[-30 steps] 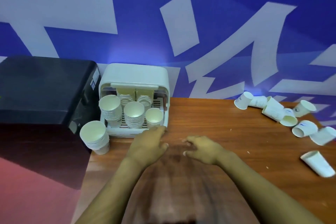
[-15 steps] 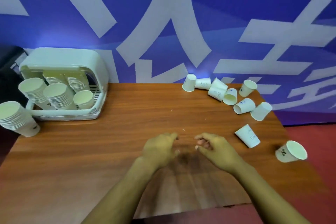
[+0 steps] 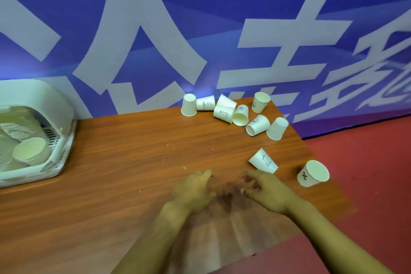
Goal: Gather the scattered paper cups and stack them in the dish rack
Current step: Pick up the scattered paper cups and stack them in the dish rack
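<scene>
Wall: a blue banner (image 3: 222, 6) with large pale characters fills the space behind your table.
Table: the wooden top (image 3: 111, 184) runs from the left edge to a right-hand edge, with red floor (image 3: 367, 184) beyond it.
Dish rack: the white rack (image 3: 60, 140) sits at the far left of the table, cut off by the frame, its domed cover raised behind it.
Cups in the rack: a stack of paper cups (image 3: 30, 151) leans in the rack, mouth toward you; more stacks seem to lie behind it, but that corner is too blurred to count.
Your left hand (image 3: 193, 191): it hangs over the table near the middle, fingers loosely spread and slack, holding nothing.
Your right hand (image 3: 266, 191): just beside the left, fingers slightly bent and apart, nothing in its grasp.
Scattered cups: a cluster (image 3: 235, 111) lies at the far right corner by the banner, some on their sides, some mouth down, several touching.
Nearest cup: one printed cup (image 3: 263, 161) lies on its side just beyond your right fingertips.
Edge cup: another cup (image 3: 313, 173) rests at the table's right edge, mouth tilted up toward you.
</scene>
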`<move>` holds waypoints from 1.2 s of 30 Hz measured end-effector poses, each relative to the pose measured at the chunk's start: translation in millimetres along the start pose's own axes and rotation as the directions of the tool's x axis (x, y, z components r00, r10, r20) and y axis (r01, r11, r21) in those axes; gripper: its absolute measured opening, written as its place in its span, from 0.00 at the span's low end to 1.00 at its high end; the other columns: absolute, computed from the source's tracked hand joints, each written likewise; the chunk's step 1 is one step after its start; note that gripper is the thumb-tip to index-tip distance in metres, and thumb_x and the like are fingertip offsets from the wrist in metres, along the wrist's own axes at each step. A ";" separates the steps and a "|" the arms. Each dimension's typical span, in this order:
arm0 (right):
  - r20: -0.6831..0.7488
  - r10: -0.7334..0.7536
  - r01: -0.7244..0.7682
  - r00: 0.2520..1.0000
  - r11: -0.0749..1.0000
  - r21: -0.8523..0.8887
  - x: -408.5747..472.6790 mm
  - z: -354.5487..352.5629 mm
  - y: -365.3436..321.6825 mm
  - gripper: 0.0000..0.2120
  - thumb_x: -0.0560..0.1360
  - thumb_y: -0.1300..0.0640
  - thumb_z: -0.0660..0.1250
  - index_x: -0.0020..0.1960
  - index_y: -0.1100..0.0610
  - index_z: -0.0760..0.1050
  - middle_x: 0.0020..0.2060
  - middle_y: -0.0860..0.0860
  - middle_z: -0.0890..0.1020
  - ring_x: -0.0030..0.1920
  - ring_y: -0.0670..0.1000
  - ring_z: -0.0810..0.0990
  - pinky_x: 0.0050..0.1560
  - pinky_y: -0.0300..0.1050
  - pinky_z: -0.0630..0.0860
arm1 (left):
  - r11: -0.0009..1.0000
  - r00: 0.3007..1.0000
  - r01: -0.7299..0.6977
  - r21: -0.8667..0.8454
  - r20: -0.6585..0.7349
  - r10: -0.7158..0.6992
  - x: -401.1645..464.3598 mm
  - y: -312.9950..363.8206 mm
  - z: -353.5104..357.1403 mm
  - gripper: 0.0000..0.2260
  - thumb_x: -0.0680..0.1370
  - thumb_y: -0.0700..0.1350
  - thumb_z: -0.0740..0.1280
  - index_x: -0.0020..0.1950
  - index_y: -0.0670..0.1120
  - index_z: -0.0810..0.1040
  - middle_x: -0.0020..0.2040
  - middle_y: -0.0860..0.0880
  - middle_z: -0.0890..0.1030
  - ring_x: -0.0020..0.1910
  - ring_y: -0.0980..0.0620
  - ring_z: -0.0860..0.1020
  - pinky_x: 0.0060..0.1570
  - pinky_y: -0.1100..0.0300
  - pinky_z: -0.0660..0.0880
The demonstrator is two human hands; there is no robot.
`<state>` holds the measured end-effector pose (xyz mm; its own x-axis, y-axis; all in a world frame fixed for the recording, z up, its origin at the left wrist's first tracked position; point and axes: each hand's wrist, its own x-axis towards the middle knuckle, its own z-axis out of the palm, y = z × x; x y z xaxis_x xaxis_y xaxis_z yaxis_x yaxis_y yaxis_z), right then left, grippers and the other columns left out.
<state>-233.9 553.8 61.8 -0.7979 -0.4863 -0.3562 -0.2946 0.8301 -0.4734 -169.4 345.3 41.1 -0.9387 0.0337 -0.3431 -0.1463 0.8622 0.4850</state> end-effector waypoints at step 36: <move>0.205 -0.136 0.136 0.969 0.991 0.015 86.9 -94.1 277.0 0.34 0.63 0.52 0.74 0.66 0.45 0.66 0.60 0.45 0.63 0.58 0.50 0.74 0.57 0.45 0.74 | 0.762 0.981 0.135 0.633 0.023 -0.193 220.5 153.3 83.0 0.30 0.76 0.52 0.65 0.75 0.52 0.55 0.79 0.45 0.46 0.76 0.43 0.52 0.71 0.41 0.56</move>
<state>-434.3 767.0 -24.5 -0.6254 -0.6405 -0.4457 -0.3924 0.7518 -0.5299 -373.0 526.9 -26.9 -0.8851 -0.1219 -0.4492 -0.0406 0.9816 -0.1864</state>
